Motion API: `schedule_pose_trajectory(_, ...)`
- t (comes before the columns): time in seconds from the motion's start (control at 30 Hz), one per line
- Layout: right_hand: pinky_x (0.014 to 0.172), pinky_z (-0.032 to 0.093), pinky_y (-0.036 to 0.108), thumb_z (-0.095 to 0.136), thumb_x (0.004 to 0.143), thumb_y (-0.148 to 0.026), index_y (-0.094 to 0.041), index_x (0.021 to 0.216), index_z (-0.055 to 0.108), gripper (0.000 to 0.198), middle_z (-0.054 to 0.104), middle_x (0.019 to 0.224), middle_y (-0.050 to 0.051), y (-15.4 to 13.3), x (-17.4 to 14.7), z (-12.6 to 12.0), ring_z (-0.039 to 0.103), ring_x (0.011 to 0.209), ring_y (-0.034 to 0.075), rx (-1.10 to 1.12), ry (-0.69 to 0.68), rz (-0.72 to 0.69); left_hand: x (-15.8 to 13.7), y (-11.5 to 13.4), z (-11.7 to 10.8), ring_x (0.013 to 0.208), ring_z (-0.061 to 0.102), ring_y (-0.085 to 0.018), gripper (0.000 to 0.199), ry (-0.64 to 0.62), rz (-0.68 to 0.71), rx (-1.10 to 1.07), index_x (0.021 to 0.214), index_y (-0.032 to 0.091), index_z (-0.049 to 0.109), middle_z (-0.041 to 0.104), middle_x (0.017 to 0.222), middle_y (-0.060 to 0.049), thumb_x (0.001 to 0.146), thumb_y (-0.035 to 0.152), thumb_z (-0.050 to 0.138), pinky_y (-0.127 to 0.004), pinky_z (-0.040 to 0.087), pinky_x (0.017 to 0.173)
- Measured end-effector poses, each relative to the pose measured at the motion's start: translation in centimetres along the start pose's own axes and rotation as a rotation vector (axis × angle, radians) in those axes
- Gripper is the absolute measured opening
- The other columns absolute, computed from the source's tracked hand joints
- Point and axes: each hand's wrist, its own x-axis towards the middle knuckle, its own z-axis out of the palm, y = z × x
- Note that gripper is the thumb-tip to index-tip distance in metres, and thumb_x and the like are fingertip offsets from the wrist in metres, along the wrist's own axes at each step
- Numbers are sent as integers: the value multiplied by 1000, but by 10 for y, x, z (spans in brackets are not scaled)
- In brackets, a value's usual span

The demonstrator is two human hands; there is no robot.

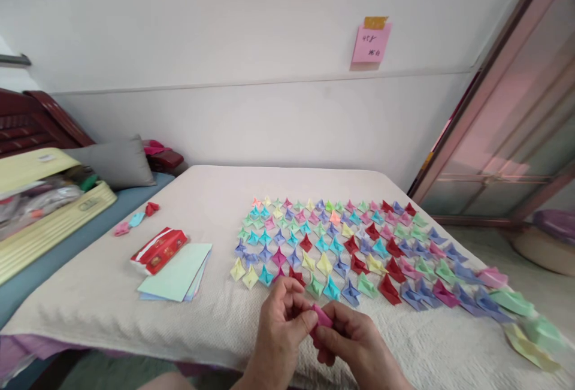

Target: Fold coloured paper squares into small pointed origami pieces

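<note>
Near the front edge of the cloth-covered table, a small folded piece of pink paper [322, 316] is pinched between both of my hands. My left hand [284, 321] grips its left side with thumb and fingers. On the right side, my right hand [348, 337] holds it with thumb and index finger, partly covering it. Just beyond my hands lie rows of small folded paper boats [324, 263] in red, blue, green, yellow, pink and purple. My left fingers overlap the nearest row from this viewpoint; whether they touch it I cannot tell.
A red packet [160, 250] lies against a stack of pale green and other coloured paper sheets [177, 276] at left. Small crumpled-looking paper pieces [137, 218] lie behind. A yellow case [58, 210] and grey pillow [117, 162] are beside the table. A pink note [372, 44] hangs on the wall.
</note>
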Motion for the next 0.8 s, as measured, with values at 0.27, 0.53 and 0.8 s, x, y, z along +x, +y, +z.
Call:
schedule_pose_trajectory(0.27, 45, 41, 24, 74, 68, -33, -21, 82, 52, 28, 59, 56, -5, 6, 1, 1, 53, 45, 11, 49, -48, 35, 8, 4, -7, 54, 46, -11, 22, -73, -97, 116, 63, 14, 58, 52, 56, 2, 75, 30, 68, -24, 34, 54)
schedule_pose_trajectory(0.53, 48, 39, 23, 71, 69, -27, -22, 87, 48, 30, 57, 56, -7, 8, 2, 2, 48, 49, 10, 86, 28, -61, 8, 0, -4, 55, 48, -12, 26, -54, -80, 27, 71, 15, 58, 55, 59, 2, 73, 37, 72, -24, 35, 55)
schedule_pose_trajectory(0.8, 48, 39, 23, 76, 68, -34, -23, 84, 51, 31, 53, 57, -6, -11, -4, 1, 46, 52, 11, 98, 90, -115, 6, 1, -7, 58, 48, -10, 24, -173, -71, -117, 72, 16, 54, 56, 64, 2, 65, 23, 76, -22, 33, 56)
